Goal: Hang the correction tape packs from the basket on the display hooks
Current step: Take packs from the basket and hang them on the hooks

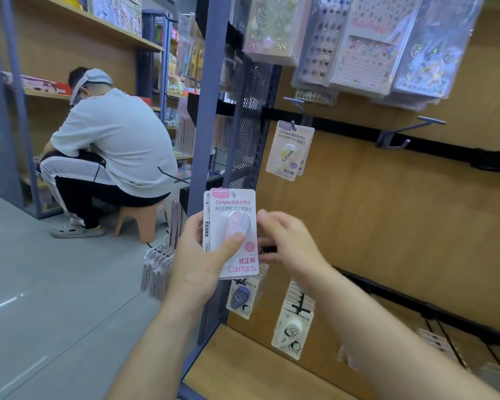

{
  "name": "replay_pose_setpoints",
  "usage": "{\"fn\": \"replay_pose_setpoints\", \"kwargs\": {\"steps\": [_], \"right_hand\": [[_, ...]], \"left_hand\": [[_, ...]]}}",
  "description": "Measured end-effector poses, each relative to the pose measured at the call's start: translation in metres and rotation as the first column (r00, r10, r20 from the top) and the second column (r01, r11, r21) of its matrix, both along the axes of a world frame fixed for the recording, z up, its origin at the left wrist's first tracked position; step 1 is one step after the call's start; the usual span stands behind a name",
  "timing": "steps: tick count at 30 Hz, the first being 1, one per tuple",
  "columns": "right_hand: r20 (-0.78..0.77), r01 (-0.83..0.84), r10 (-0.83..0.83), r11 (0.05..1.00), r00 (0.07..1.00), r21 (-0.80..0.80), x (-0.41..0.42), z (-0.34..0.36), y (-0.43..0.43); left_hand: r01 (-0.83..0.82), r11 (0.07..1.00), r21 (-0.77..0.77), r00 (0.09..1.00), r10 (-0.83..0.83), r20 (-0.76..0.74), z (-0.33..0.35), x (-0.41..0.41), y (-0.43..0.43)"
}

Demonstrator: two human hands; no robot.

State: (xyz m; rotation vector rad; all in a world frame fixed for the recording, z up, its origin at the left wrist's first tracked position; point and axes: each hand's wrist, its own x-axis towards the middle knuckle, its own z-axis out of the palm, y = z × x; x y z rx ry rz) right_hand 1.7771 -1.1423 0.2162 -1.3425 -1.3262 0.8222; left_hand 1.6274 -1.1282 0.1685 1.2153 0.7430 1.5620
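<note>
My left hand (198,255) grips a small stack of pink correction tape packs (233,223), thumb pressed on the front blister. My right hand (286,241) is blurred, beside the packs' right edge, fingers curled at the back of the stack; whether it grips a pack I cannot tell. Yellow packs (289,151) hang on an upper display hook (293,125). An empty hook (407,132) sticks out to the right of it. Lower down hang purple packs (243,298) and white packs (293,327). The basket is out of view.
Sticker sheets (367,44) hang across the top of the wooden panel. A blue metal upright (211,111) edges the rack. To the left a person in a white shirt (119,145) crouches on an orange stool (140,220). More packs (156,269) hang on the rack's end.
</note>
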Motion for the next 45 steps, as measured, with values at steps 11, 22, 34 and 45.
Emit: {"fn": "replay_pose_setpoints", "kwargs": {"steps": [11, 22, 34, 45], "right_hand": [[-0.139, 0.000, 0.003, 1.000, 0.990, 0.020, 0.011, 0.013, -0.026], [-0.254, 0.442, -0.378, 0.850, 0.890, 0.285, 0.098, 0.064, -0.055], [-0.201, 0.489, -0.446, 0.816, 0.872, 0.309, 0.155, 0.087, -0.051], [-0.061, 0.596, -0.593, 0.802, 0.803, 0.036, 0.170, 0.078, -0.031]], "left_hand": [[0.004, 1.000, 0.003, 0.999, -0.004, -0.054, 0.024, 0.006, -0.009], [0.035, 0.997, 0.065, 0.984, -0.023, -0.179, 0.056, 0.040, -0.018], [0.071, 0.994, 0.080, 0.955, -0.044, -0.294, 0.063, 0.075, -0.022], [0.084, 0.992, 0.092, 0.944, -0.049, -0.327, 0.065, 0.083, -0.024]]}}
